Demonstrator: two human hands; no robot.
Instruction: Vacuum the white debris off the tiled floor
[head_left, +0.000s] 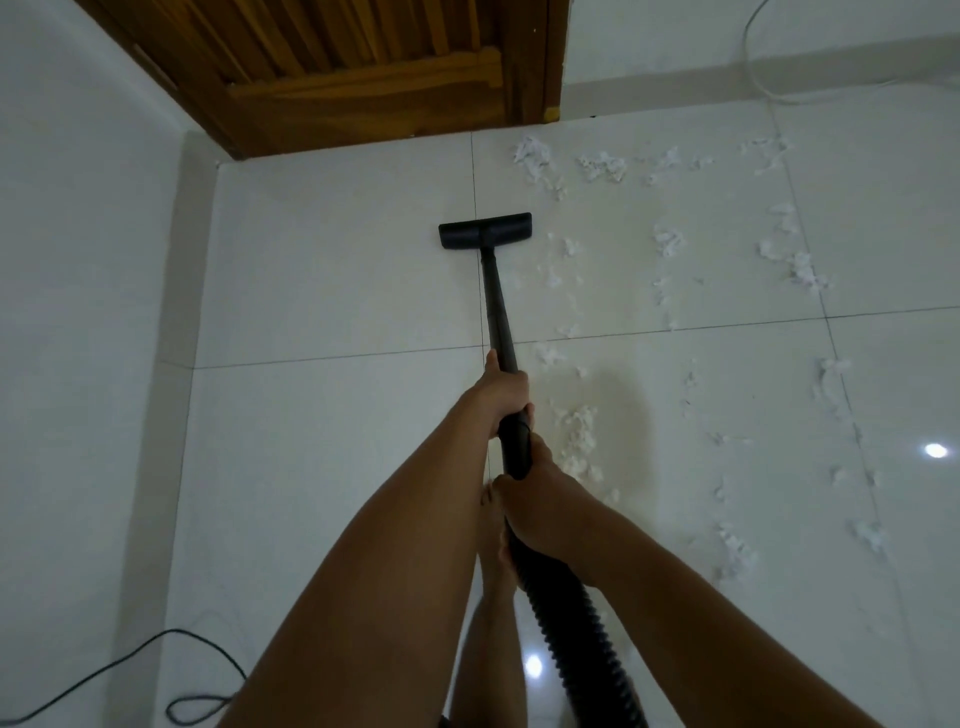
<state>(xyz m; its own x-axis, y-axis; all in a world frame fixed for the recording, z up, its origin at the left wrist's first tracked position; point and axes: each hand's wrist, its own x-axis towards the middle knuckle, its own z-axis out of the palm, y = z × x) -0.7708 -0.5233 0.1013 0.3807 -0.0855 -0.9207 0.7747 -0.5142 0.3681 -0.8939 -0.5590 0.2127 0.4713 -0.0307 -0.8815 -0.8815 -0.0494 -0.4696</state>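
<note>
Both hands grip the black vacuum wand (500, 317).
Left hand (501, 400) wraps it ahead of the right hand (540, 506); floor nozzle (485, 231) lies beyond both, white debris (579, 436) just right.

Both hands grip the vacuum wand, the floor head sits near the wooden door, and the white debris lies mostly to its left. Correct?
Not quite. In the head view the white debris lies mostly right of the floor head, not left. Otherwise correct: left hand and right hand grip the vacuum wand near the wooden door.

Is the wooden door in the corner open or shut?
Shut, apparently: the wooden door sits inside its frame, its bottom edge meeting the floor line with no gap showing.
</note>
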